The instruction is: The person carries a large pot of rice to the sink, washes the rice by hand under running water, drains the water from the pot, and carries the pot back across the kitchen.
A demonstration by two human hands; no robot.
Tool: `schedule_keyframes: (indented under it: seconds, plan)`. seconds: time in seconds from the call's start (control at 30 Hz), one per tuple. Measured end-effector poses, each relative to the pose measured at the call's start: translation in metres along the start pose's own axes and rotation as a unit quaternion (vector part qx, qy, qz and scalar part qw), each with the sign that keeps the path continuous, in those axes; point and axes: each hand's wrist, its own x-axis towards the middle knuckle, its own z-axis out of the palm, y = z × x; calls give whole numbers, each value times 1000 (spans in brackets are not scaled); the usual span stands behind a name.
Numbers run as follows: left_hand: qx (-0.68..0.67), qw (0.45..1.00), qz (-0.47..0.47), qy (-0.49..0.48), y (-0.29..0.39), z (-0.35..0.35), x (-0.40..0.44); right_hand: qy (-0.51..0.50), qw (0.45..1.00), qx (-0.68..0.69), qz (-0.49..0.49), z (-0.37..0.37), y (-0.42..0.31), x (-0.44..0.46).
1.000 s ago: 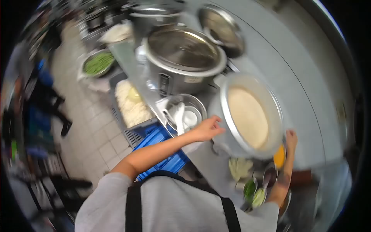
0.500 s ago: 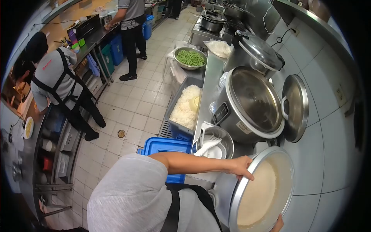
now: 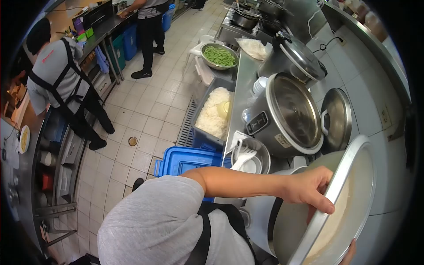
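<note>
My left hand (image 3: 311, 187) is closed on the near rim of a large rice cooker inner pot (image 3: 326, 211), thumb over the edge. At the lower right, fingers of my right hand (image 3: 349, 253) curl around the opposite part of the rim; the rest of that hand is hidden. The pot is tilted, its side raised out of the grey cooker body (image 3: 260, 216). Inside it lies a smooth, pale cream layer (image 3: 333, 225), whose kind I cannot make out.
Behind stand a lidded rice cooker (image 3: 282, 119), a leaning lid (image 3: 338, 119), and a metal bowl (image 3: 263, 154) with white utensils. Left are a bin of white rice (image 3: 214, 115), a blue lid (image 3: 187, 161) and green beans (image 3: 218, 56). Two people (image 3: 66, 79) work across the aisle.
The inner pot has risen out of the cooker body, moved right and tipped further, with both my hands still on its rim. My view has shifted slightly.
</note>
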Motion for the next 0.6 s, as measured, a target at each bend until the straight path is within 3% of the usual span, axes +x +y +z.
schedule_keyframes:
  seconds: [0.1, 0.17, 0.3, 0.6]
  plan:
    - [-11, 1000, 9, 1, 34, 20, -38, -4, 1000, -7, -27, 16, -43, -15]
    - [66, 992, 73, 84, 55, 30, -67, -9, 999, -6, -44, 36, -72, -23]
    - [83, 979, 59, 179, 124, 40, -146, -22, 995, 8, -93, 93, -132, -29]
    - [161, 928, 113, 317, 254, 4, -312, -91, 978, 30, -183, 330, -270, -27]
